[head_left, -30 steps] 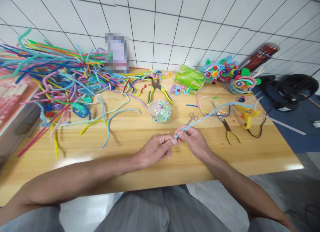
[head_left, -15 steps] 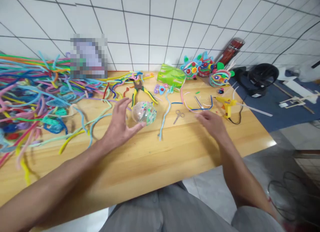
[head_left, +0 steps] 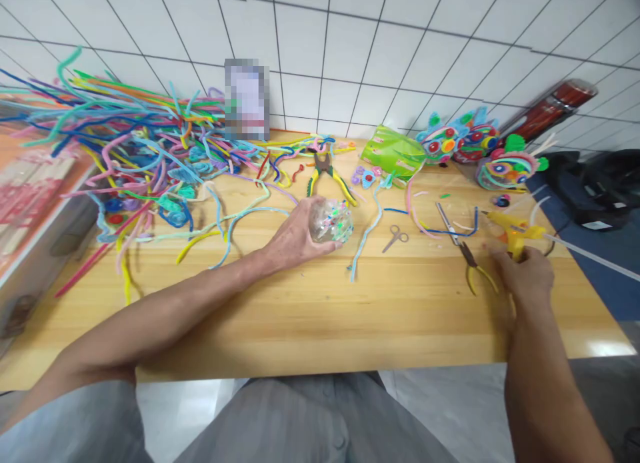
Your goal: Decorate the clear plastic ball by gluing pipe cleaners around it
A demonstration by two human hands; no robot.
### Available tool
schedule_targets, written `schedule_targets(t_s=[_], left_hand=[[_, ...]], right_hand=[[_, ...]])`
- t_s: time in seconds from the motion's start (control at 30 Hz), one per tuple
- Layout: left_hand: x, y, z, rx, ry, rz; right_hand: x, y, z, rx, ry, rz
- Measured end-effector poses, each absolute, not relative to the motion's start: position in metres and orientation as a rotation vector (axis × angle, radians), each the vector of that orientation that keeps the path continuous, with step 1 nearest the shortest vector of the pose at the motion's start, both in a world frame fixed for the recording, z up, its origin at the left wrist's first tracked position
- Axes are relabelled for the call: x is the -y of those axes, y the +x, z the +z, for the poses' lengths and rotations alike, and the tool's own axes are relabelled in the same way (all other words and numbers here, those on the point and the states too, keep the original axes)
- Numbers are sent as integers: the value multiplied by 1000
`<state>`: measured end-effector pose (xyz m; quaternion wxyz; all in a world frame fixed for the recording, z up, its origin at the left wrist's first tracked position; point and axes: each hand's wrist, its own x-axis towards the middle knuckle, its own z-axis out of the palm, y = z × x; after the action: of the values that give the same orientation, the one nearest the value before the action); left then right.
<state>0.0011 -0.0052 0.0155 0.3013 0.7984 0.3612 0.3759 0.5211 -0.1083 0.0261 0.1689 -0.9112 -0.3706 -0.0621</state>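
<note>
My left hand is wrapped round a clear ball with coloured confetti specks, near the middle of the table. At the right, my right hand closes round the handle of a yellow glue gun, from which a clear glue stick sticks out. Small pliers with yellow handles lie just left of that hand. Scissors and a light blue pipe cleaner lie between my hands. Behind the ball are larger pliers with yellow-green handles.
A tangled heap of coloured pipe cleaners covers the left of the table. Along the wall stand a blurred-out upright object, a green packet, several decorated balls with faces and a red flask.
My left hand has closed from an open curve round the ball. My right hand has moved right onto the glue gun, uncovering the small pliers. The view has shifted left.
</note>
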Motion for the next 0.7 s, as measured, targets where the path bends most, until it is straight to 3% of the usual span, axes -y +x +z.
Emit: schedule_targets(t_s=[0.2, 0.43, 0.7], left_hand=[[7, 0, 7, -1000, 2235, 1190], [9, 2, 3, -1013, 2193, 1213], [7, 1, -7, -903, 2149, 1253]], right_hand=[[88, 498, 56, 897, -2431, -164], [66, 384, 93, 1035, -1846, 404], [43, 284, 107, 1469, -1841, 366]])
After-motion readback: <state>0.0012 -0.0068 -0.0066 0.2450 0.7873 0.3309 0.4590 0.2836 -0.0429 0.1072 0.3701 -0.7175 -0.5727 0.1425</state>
